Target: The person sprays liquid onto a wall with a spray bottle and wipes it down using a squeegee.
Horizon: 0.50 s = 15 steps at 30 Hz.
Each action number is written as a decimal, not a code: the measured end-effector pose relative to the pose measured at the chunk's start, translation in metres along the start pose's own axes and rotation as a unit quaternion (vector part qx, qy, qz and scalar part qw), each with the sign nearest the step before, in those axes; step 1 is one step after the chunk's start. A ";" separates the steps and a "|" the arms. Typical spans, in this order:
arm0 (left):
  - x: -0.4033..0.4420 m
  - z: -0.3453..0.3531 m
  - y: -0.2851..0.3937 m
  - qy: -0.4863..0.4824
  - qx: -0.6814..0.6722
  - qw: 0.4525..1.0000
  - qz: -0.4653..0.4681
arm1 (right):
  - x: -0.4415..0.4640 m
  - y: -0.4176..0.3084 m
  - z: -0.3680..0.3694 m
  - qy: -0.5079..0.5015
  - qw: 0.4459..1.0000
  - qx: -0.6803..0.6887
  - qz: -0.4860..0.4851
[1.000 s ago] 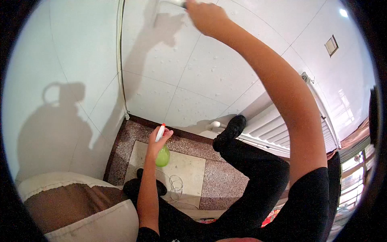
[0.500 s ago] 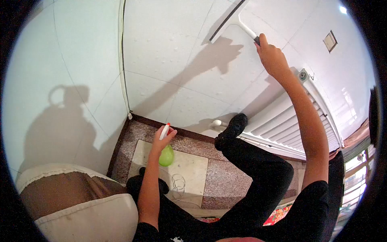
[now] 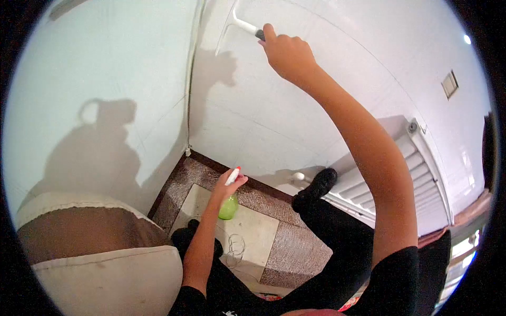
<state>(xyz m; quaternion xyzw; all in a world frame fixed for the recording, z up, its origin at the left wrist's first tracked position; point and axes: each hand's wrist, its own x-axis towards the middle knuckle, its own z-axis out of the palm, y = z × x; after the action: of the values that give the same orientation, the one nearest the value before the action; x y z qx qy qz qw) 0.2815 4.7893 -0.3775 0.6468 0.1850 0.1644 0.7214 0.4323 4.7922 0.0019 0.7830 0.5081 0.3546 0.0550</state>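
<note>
My right hand is stretched up and wraps round the dark grip of a white squeegee. The squeegee's head is at the wall close to the corner; whether the whole blade touches cannot be made out. Lower down, my left hand is closed round the neck of a spray bottle with a green body and a white head with a red-orange nozzle. The bottle hangs above the floor, its upper part mostly covered by my fingers.
A white radiator is fixed to the wall on the right, with my shoe beside its lower pipe. A cream and brown padded seat fills the lower left. A loop of thin cord lies on the floor. A pipe runs down the corner.
My right hand has swept left with the squeegee, towards the corner. Droplets seen on the wall earlier hardly show now. My left hand keeps the spray bottle; the whole view has shifted slightly.
</note>
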 end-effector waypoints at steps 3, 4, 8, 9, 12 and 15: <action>0.008 -0.003 -0.016 0.013 -0.021 0.999 0.042 | 0.036 -0.022 0.013 0.024 0.999 0.023 -0.035; 0.013 -0.002 -0.025 0.014 -0.028 0.998 0.056 | 0.047 -0.029 0.018 0.039 0.998 0.022 -0.044; 0.008 0.001 -0.018 0.035 -0.050 0.997 0.044 | 0.073 -0.045 0.034 0.059 0.995 0.031 -0.075; 0.007 0.001 -0.015 0.034 -0.025 0.999 0.034 | 0.077 -0.048 0.037 0.059 0.994 0.034 -0.080; 0.007 0.003 -0.019 0.042 0.004 0.999 0.017 | 0.077 -0.052 0.037 0.053 0.996 0.014 -0.065; 0.010 0.004 -0.024 0.025 -0.037 0.999 0.014 | 0.059 -0.045 0.029 0.017 0.997 0.011 -0.068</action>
<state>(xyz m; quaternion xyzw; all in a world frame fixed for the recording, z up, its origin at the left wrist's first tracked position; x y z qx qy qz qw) 0.2923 4.7877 -0.4011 0.6176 0.1881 0.1975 0.7377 0.4295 4.8709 -0.0097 0.7413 0.5648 0.3573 0.0618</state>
